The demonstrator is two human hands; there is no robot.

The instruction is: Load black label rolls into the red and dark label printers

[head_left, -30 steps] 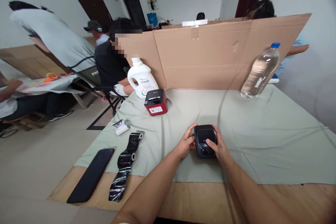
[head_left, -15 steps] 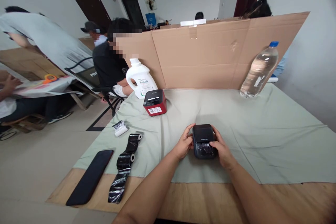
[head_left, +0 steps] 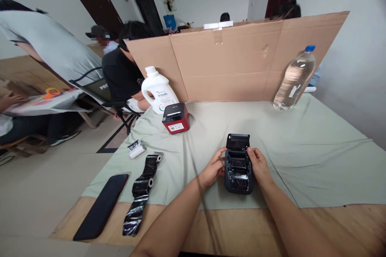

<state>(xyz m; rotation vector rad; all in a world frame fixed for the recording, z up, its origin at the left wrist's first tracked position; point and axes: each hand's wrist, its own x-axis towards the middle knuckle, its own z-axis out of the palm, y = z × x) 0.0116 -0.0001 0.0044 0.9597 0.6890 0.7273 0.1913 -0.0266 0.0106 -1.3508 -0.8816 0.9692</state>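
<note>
A small black printer (head_left: 239, 186) is between my hands, above or on the green cloth; its lid (head_left: 238, 142) is raised, and a roll of shiny black film (head_left: 237, 163) shows inside. My left hand (head_left: 212, 170) is closed on the printer's left side. On the opposite side, my right hand (head_left: 259, 165) grips the casing near the raised lid, thumb at the upper corner. Shiny black film also lies across the printer's front part. Strips of black film on rolls (head_left: 141, 188) lie to the left on the cloth.
A red-and-black box-shaped printer (head_left: 177, 122) stands beside a white jug (head_left: 161, 92). Farther left are a small white roll (head_left: 136, 149) and a long dark case (head_left: 102, 207). A cardboard screen (head_left: 223, 68) and clear bottle (head_left: 294, 82) stand at the back. Several people sit or stand beyond.
The printer's lid has swung up, uncovering the black film inside. My right thumb has moved from the printer's front up to the corner near the lid.
</note>
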